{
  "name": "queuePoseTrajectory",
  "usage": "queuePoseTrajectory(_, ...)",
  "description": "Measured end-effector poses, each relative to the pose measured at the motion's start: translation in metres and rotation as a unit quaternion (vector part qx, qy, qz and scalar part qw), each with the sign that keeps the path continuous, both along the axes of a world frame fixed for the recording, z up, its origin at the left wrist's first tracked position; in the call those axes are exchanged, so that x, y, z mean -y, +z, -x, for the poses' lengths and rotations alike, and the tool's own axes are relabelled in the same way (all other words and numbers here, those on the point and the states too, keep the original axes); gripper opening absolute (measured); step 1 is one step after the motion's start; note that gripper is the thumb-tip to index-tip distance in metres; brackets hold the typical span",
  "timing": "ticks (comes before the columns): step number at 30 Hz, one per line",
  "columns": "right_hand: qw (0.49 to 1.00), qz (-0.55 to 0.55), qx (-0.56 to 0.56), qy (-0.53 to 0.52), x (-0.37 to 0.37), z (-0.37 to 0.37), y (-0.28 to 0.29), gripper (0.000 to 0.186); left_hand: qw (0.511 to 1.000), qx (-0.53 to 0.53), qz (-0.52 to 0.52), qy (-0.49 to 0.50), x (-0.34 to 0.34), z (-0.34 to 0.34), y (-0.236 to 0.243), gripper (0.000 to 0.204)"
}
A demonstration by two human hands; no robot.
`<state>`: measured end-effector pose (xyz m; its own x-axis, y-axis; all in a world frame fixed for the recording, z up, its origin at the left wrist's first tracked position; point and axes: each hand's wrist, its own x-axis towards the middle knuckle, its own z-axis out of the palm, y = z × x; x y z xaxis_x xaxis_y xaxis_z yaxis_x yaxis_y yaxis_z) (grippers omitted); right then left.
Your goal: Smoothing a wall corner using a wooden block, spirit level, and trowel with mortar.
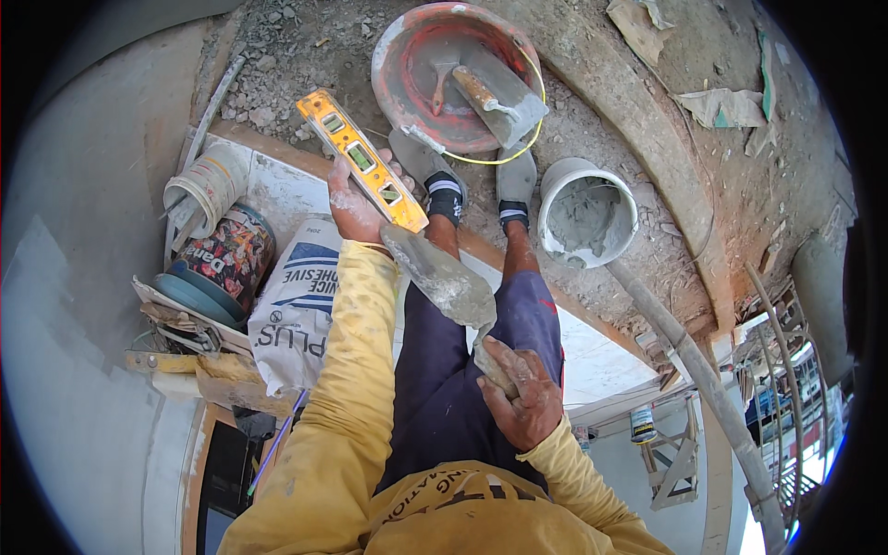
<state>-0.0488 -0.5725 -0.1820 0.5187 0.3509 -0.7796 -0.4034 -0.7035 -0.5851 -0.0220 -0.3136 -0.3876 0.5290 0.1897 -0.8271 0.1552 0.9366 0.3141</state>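
Overhead, both hands were full: spirit level in the left, pointed trowel in the right.

Left hand was closed round the lower part of a yellow spirit level, which slanted up and to the left above the ground. Right hand gripped the handle of a brick trowel; its mortar-smeared blade pointed up-left, with its tip near the left wrist and crossing above the dark trousers. Beyond the sandalled feet lay a red mortar pan with a plastering float resting inside. A white bucket of grey mix stood just right of the feet. To the left sat a printed adhesive bag, a patterned tin and a small white tub. Rubble covered the ground around the pan.
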Motion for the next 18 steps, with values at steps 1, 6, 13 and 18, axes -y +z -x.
queuePoseTrajectory(1,1.0,0.0,0.006,-0.011,-0.001,-0.001,-0.002,0.051,1.0,-0.001,0.001,0.0,0.002,0.001,0.0,0.045)
queuePoseTrajectory(6,1.0,-0.001,0.023,-0.021,-0.003,-0.002,-0.003,0.05,1.0,0.007,0.002,0.016,0.005,0.002,-0.004,0.044)
queuePoseTrajectory(13,0.999,0.011,0.023,-0.023,-0.003,-0.001,-0.006,0.052,0.999,-0.018,-0.021,0.021,0.017,-0.002,0.004,0.045)
queuePoseTrajectory(18,0.999,0.021,0.03,0.003,0.007,0.002,-0.001,0.052,0.999,0.001,-0.029,0.026,0.002,0.0,-0.003,0.05)
